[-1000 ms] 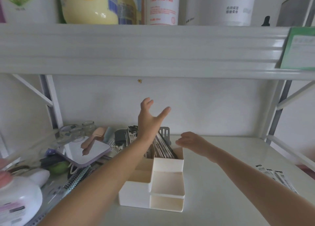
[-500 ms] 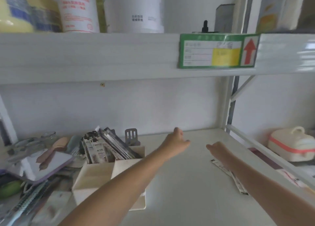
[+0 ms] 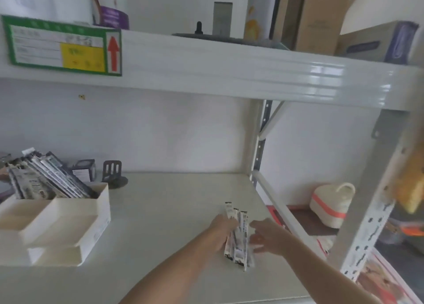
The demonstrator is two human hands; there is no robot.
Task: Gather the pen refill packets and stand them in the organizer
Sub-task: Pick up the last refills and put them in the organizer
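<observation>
A bundle of pen refill packets [image 3: 239, 233], white with dark print, is at the right of the shelf board, long side pointing away from me. My left hand [image 3: 220, 232] grips its left side. My right hand [image 3: 267, 237] presses on its right side, fingers blurred against the packets. The white organizer [image 3: 75, 225] stands at the left. Its back compartment holds several refill packets [image 3: 43, 179] leaning to the left. Its front compartments show nothing inside.
The shelf upright and cross rail [image 3: 273, 195] run just right of my hands. Beyond them sits a cream container with an orange band [image 3: 330, 205]. A dark slotted stand [image 3: 112, 171] and a small box [image 3: 83, 169] are behind the organizer. The upper shelf beam [image 3: 229, 69] hangs overhead.
My view swung right. Both hands left the organizer, crossed to the right of the shelf and closed around the loose packets lying there.
</observation>
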